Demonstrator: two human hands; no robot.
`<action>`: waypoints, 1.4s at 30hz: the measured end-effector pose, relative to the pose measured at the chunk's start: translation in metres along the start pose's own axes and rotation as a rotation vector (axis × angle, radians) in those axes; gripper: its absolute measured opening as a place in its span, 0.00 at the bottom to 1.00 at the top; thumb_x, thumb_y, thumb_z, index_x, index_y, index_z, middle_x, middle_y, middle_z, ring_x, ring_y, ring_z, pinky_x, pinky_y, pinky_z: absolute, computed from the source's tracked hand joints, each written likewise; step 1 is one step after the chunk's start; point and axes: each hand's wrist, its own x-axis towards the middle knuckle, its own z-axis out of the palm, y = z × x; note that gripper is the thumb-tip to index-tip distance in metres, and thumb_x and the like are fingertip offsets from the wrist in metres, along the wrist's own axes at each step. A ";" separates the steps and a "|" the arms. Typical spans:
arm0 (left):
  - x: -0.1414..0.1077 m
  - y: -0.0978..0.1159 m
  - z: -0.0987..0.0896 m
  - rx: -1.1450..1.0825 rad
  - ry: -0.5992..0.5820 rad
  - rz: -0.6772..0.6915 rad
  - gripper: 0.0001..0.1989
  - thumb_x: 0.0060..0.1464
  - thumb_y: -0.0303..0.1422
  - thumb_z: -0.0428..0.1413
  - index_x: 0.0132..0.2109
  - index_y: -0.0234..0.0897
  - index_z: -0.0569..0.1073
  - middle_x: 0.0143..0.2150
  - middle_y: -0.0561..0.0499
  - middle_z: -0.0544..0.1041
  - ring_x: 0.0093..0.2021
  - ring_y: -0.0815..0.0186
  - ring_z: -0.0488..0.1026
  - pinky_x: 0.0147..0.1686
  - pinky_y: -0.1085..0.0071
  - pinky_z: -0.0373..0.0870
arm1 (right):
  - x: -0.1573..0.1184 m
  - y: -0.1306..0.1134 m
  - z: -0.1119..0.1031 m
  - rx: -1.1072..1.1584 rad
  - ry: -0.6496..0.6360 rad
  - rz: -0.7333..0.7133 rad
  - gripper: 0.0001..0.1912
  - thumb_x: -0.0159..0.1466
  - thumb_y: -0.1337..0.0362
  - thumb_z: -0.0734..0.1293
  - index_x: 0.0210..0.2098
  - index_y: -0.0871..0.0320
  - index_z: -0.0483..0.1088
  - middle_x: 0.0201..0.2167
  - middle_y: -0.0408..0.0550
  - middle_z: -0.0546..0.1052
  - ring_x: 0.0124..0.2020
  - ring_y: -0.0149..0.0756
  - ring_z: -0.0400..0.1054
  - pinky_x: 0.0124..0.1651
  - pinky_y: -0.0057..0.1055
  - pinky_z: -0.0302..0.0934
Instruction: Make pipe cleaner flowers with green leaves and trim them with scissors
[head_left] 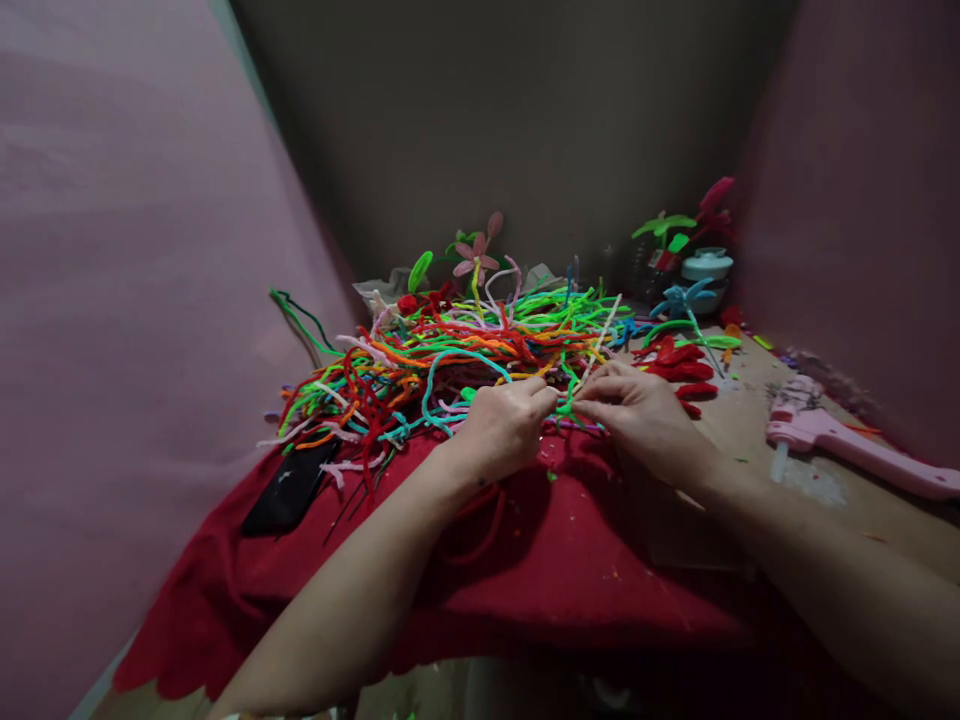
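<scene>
1. Left hand: fingers drawn narrow beside the green chenille stem; cannot tell exactly what they pinch
2. Right hand: fingers narrow, seemingly holding the pale chenille stem near its lower end
3. The green stem lies between both sets of fingertips, neither hand clearly nearer; the pale stem's long axis slants away and rightward from the right fingers
4. Both stems are in front of the multicoloured chenille pile, above the red cloth; the pink glue gun lies to the right
</scene>
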 end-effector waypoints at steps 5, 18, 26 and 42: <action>-0.001 -0.004 -0.002 0.040 0.027 0.036 0.10 0.51 0.23 0.45 0.34 0.36 0.70 0.30 0.50 0.71 0.30 0.67 0.67 0.26 0.73 0.56 | -0.006 -0.004 0.006 -0.278 0.014 -0.309 0.09 0.59 0.69 0.63 0.33 0.56 0.76 0.31 0.50 0.74 0.35 0.39 0.64 0.40 0.36 0.58; 0.002 -0.009 -0.005 -0.136 0.012 0.202 0.16 0.58 0.27 0.38 0.35 0.37 0.71 0.35 0.47 0.74 0.38 0.68 0.68 0.50 0.66 0.55 | -0.005 -0.002 0.005 0.746 -0.497 0.467 0.13 0.56 0.58 0.65 0.21 0.62 0.68 0.16 0.44 0.72 0.16 0.27 0.62 0.23 0.26 0.54; 0.001 0.002 -0.014 -0.372 0.517 -0.175 0.08 0.53 0.34 0.52 0.39 0.40 0.73 0.43 0.47 0.73 0.46 0.62 0.65 0.49 0.64 0.57 | -0.007 -0.019 0.003 0.529 -0.161 0.315 0.12 0.57 0.63 0.64 0.18 0.60 0.68 0.16 0.43 0.72 0.19 0.28 0.64 0.27 0.26 0.58; 0.007 0.011 0.004 -1.577 0.225 -0.646 0.08 0.38 0.33 0.62 0.26 0.31 0.76 0.20 0.55 0.70 0.20 0.76 0.61 0.22 0.76 0.57 | -0.010 -0.023 0.007 0.472 -0.180 0.244 0.13 0.59 0.61 0.62 0.22 0.61 0.68 0.18 0.44 0.72 0.22 0.30 0.65 0.31 0.28 0.57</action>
